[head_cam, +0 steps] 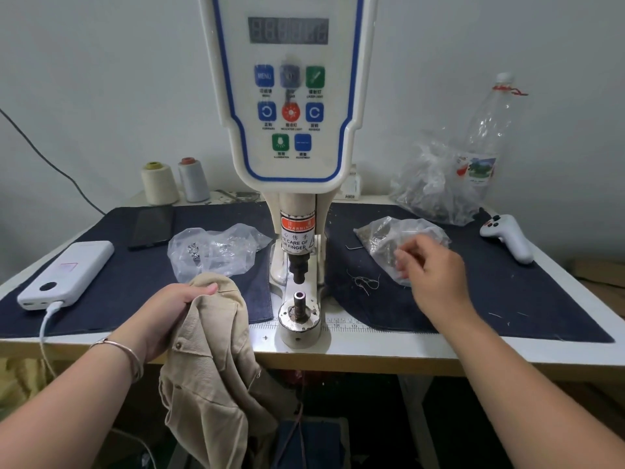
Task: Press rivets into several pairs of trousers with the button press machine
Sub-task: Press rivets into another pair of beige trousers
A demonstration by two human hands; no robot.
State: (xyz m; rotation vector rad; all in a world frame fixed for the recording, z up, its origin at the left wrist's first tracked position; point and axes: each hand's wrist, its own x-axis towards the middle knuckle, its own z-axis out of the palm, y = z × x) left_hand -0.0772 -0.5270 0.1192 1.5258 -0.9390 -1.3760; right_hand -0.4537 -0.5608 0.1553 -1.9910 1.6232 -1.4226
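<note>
The button press machine (pixel 291 96) stands mid-table, its lower die post (pixel 299 304) bare under the punch (pixel 298 272). My left hand (pixel 169 313) grips beige trousers (pixel 209 360) at the table's front edge, left of the die; most of the cloth hangs below the table. My right hand (pixel 429 269) hovers blurred, fingers loosely bent, over a clear bag of rivets (pixel 389 238) right of the machine. Whether it holds a rivet cannot be made out. A second clear bag with a few metal parts (pixel 216 248) lies left of the machine.
A dark blue cloth (pixel 507 299) covers the table. At left lie a white power bank (pixel 67 272) with cable and a black phone (pixel 152 225); two thread cones (pixel 176 181) stand behind. At right: a large bag (pixel 436 187), plastic bottle (pixel 487 130), white controller (pixel 507 236).
</note>
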